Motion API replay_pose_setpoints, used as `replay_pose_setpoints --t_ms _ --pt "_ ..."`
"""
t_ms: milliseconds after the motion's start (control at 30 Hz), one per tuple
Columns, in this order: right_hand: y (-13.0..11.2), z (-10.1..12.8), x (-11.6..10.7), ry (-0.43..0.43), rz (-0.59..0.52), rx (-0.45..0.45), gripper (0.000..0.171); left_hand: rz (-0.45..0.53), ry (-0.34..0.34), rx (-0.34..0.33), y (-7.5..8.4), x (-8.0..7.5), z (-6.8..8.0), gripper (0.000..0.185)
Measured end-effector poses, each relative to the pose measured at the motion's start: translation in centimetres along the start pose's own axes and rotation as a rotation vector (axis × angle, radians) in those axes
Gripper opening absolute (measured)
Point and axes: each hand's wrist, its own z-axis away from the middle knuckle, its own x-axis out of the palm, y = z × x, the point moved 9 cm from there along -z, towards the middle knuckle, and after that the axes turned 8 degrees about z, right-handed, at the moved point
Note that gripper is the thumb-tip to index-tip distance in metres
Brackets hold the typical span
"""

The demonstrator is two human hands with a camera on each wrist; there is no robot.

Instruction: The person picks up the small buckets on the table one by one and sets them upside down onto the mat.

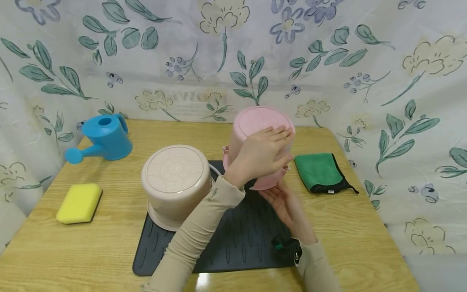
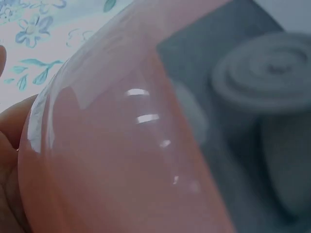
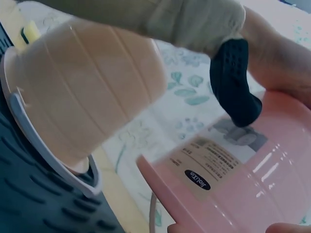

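A pink bucket [image 1: 251,119] is held upside down and a little tilted over the far part of a dark mat [image 1: 233,235]. My left hand [image 1: 264,152] lies across its base with straight fingers, the thumb pointing down the side. Low at the rim, my right hand [image 1: 286,207] holds the bucket, palm up, fingers under the edge and thumb by the wall. A paper label [image 3: 209,162] shows on the bucket wall in the right wrist view. Left of it, a beige bucket [image 1: 175,174] stands upside down on the mat, its handle [image 3: 53,155] hanging at the rim.
At the back left of the wooden table [image 1: 116,251] stands a blue watering can [image 1: 113,140]. A yellow sponge [image 1: 80,202] lies nearer on that side. To the right is a folded green cloth [image 1: 319,172] with dark edging. A floral curtain [image 1: 182,48] hangs behind.
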Motion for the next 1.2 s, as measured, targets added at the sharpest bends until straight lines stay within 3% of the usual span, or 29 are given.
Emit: replay_pose_setpoints --t_ms 400,667,867,1200 --pt "2.7 1.5 0.1 -0.002 -0.047 0.044 0.041 0.022 -0.077 -0.003 0.0 2.2 0.7 0.056" --pt "4.1 2.5 -0.1 0.022 -0.082 0.094 0.047 0.081 -0.075 -0.049 -0.7 3.2 1.4 0.054" --pt "4.4 3.4 0.3 0.030 -0.126 0.110 0.047 0.093 -0.075 -0.044 -0.6 3.5 1.6 0.053" --pt "5.1 4.7 0.6 0.097 -0.256 0.099 0.050 0.037 -0.038 -0.014 0.2 3.5 2.5 0.053"
